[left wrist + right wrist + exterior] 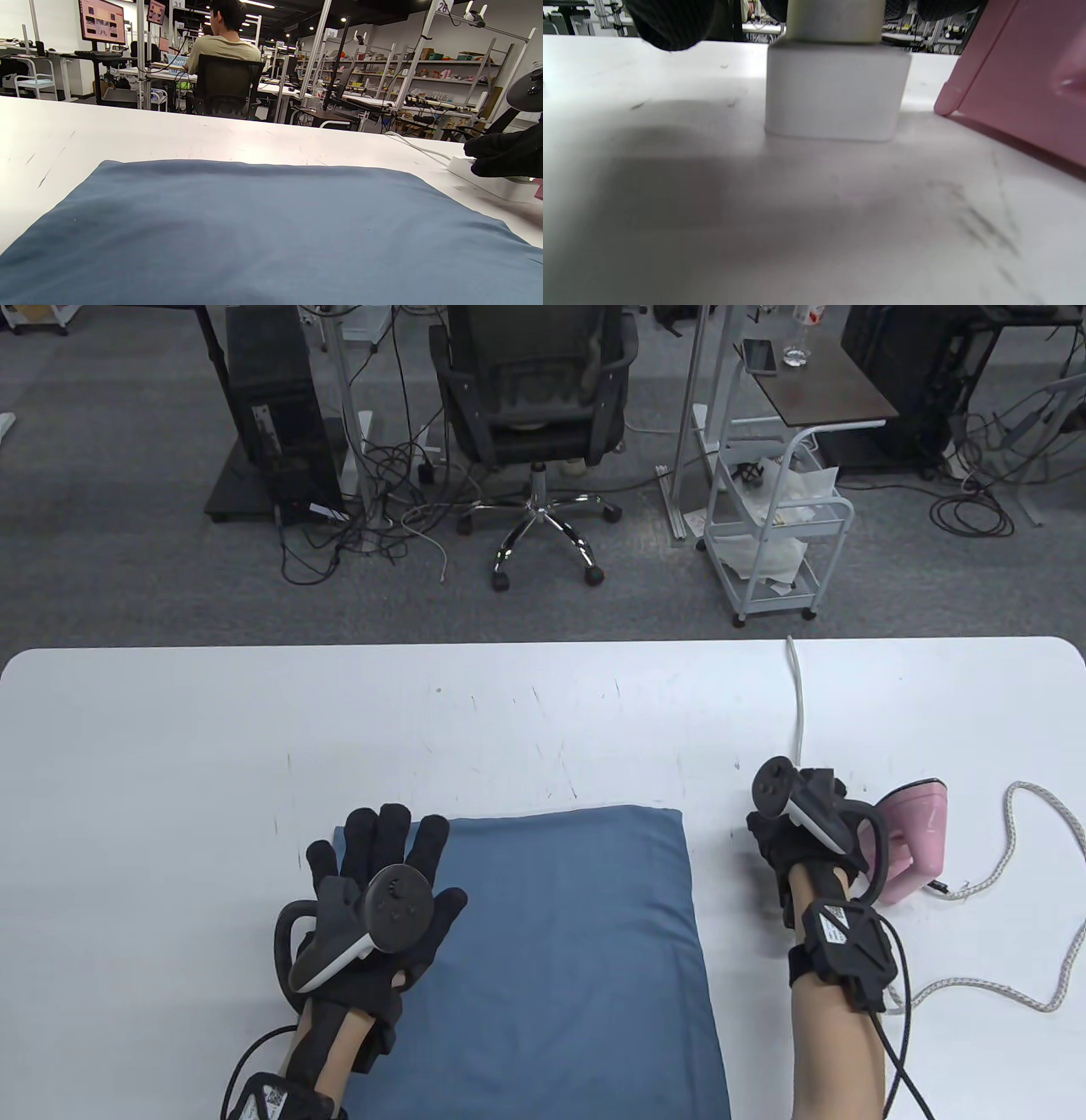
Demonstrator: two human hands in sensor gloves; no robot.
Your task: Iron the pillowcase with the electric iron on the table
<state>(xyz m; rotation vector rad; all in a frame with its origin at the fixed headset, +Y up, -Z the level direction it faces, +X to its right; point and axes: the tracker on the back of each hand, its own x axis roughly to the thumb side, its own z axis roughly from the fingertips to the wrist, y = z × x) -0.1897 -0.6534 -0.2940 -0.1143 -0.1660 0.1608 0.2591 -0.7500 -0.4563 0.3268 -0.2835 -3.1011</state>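
A blue pillowcase (560, 950) lies flat on the white table (254, 729) at the front middle; it fills the left wrist view (271, 237). My left hand (382, 865) rests flat on its far left corner, fingers spread. A pink iron (916, 831) lies on the table at the right, also seen in the right wrist view (1022, 84). My right hand (793, 831) is just left of the iron, over a white power block (835, 93). Its fingers (670, 21) sit on either side of a cream plug (835, 19) on top of the block.
The iron's braided cord (1018, 891) loops over the right part of the table. A white cable (797, 704) runs from the block to the far edge. An office chair (534, 415) and a white cart (780, 534) stand beyond the table.
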